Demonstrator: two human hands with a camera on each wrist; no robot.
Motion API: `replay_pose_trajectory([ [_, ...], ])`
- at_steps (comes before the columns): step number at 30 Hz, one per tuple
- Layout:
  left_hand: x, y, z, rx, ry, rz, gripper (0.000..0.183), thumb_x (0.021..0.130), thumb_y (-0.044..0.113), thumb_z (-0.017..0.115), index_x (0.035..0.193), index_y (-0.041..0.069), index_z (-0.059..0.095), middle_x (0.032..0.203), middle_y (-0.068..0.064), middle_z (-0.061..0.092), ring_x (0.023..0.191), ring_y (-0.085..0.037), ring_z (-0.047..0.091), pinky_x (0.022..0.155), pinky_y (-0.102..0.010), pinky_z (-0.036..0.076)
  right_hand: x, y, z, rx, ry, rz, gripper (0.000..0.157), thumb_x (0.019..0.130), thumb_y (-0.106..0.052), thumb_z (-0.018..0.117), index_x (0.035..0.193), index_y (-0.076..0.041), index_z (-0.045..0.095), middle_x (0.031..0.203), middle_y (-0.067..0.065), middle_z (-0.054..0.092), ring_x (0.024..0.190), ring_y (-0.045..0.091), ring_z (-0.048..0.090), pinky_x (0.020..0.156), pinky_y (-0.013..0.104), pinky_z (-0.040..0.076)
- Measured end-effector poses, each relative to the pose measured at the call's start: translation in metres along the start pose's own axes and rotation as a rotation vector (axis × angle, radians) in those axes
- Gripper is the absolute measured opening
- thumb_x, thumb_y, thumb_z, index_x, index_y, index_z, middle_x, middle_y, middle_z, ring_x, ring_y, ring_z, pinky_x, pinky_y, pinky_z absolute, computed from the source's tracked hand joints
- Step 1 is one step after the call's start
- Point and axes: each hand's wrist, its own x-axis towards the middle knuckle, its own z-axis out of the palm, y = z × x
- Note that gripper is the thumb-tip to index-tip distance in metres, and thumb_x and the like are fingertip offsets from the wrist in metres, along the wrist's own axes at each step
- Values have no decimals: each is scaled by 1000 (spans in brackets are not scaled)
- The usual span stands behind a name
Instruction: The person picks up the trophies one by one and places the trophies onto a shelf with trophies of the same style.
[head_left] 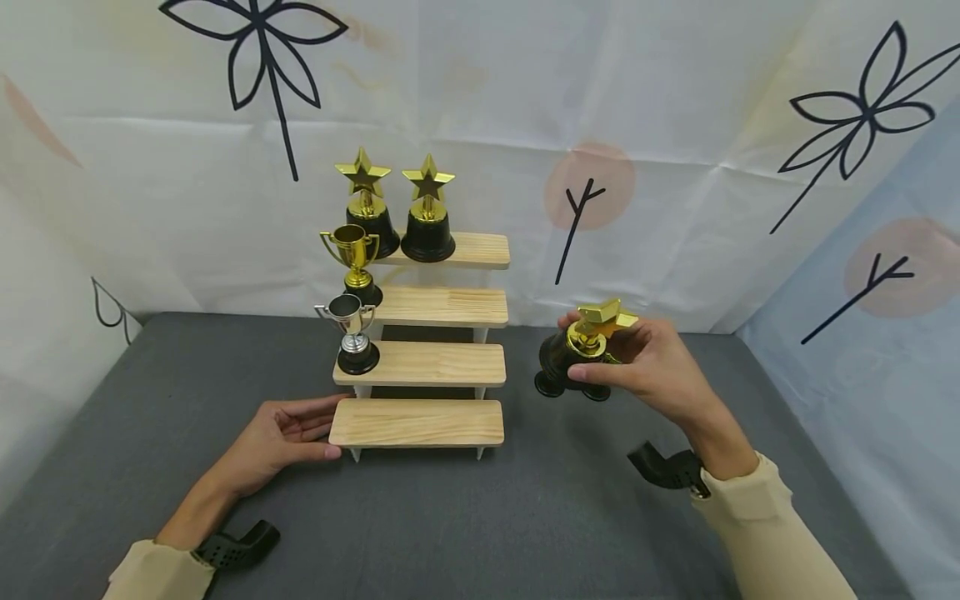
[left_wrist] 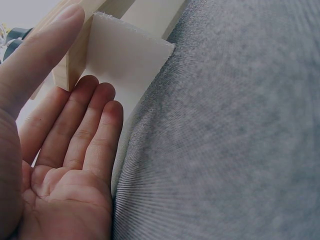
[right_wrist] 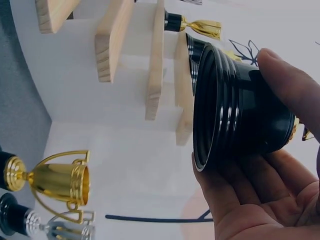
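Cropped sleeves [head_left: 776, 533]; cups [right_wrist: 59, 184] half-hidden behind held trophy [right_wrist: 250, 107]

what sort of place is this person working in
Probably a staged tabletop set-up, perhaps for filming: a plain grey tabletop, a creased backdrop printed with leaf drawings, and a small stepped wooden stand bearing trophies.

Step stand [head_left: 416, 425]: on worktop [head_left: 450, 533], before backdrop [head_left: 465, 100].
Top step, toward left: two star trophies [head_left: 428, 233], side by side.
Second step, left end: upper cup [head_left: 351, 243].
Third step, left end: lower cup [head_left: 347, 312].
Lowest step, left end: left hand [head_left: 281, 433].
Right of stand: third star trophy [head_left: 587, 340] in right hand [head_left: 648, 358]; two further cups [right_wrist: 55, 185] on worktop.
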Motion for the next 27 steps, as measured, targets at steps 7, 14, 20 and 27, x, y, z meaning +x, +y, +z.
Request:
replay_pose_trajectory([
  [7, 0, 1, 1, 17, 8, -6, 71, 82, -12, 77, 143, -21, 40, 137, 7, 61, 122, -13, 62, 98, -32, 55, 12, -8, 2, -3, -16, 2, 53, 78, 3, 86, 129, -1, 68, 128, 12, 68, 117, 25, 65, 97, 28, 56],
  [14, 0, 1, 1, 17, 13, -14, 71, 83, -12, 77, 143, -21, 40, 137, 6, 61, 122, -13, 62, 98, -31, 55, 21, -13, 0, -10, -42, 4, 52, 81, 0, 85, 130, 3, 67, 134, 16, 64, 124, 23, 62, 102, 28, 53],
  [20, -1, 1, 1, 12, 15, -18, 71, 83, -12, 77, 143, -20, 40, 138, 5, 61, 123, -13, 61, 98, -31, 55, 30, -17, 1, -21, -50, 18, 52, 81, -3, 86, 129, -1, 69, 132, 12, 66, 120, 23, 64, 97, 31, 57],
  [27, 0, 1, 1, 2, 10, -15, 71, 82, -12, 77, 143, -21, 40, 137, 5, 61, 122, -13, 61, 98, -31, 55, 39, -22, 3, -3, -61, 42, 51, 82, -4, 85, 130, -2, 68, 131, 8, 67, 118, 23, 65, 95, 33, 58],
])
